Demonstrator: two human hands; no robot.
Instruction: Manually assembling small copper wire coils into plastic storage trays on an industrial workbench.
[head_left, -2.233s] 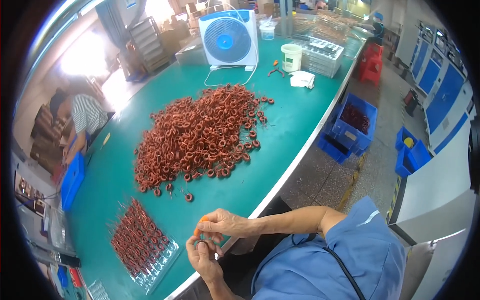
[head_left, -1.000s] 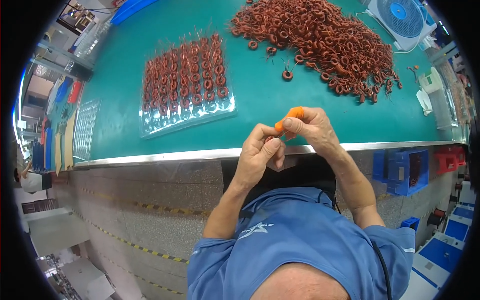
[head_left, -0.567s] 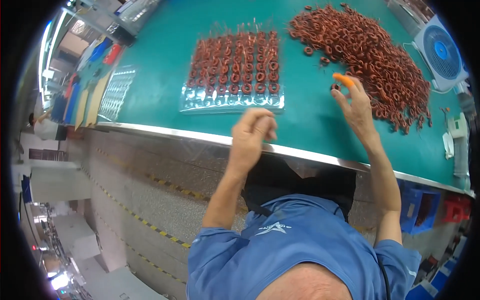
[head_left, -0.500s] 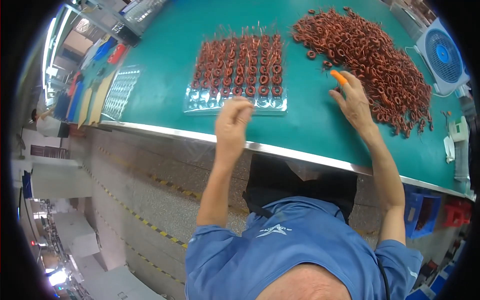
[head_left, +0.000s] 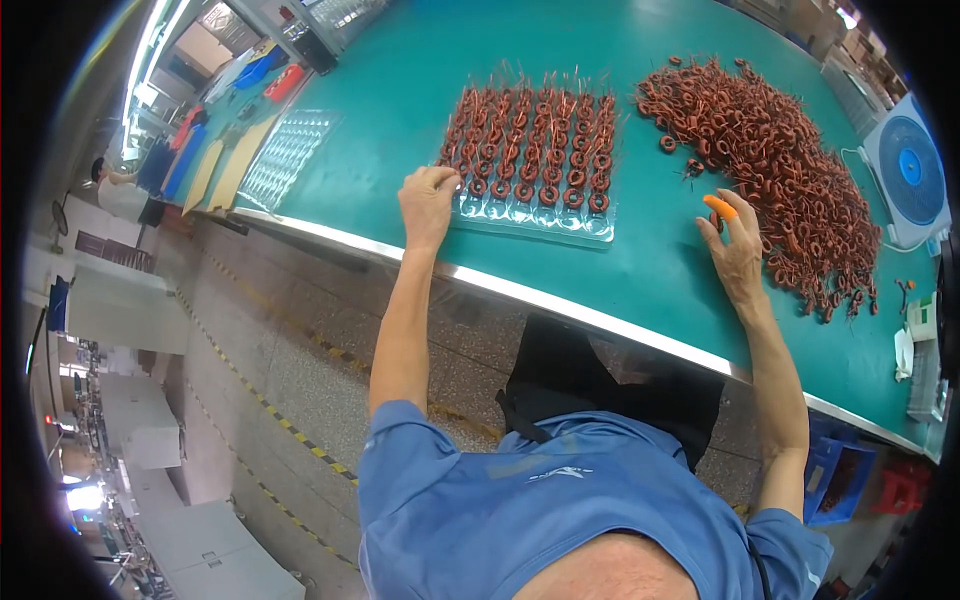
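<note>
Your left hand [head_left: 428, 207], fingers bunched at eight o'clock of the blister tray [head_left: 585, 232], could brush its toroidal coils [head_left: 549, 195] askew, while your right hand [head_left: 738, 255] curls loosely by the coil heap [head_left: 790, 205], grips unclear.

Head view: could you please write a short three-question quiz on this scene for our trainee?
1. Which hand is nearer the partly filled clear tray, left or right?
2. True or false: the fan is to the right of the pile of red-brown coils.
3. Fill in: on the right hand, the finger cover is coloured ____.

Key: 1. The left hand. 2. True. 3. Orange.
</note>
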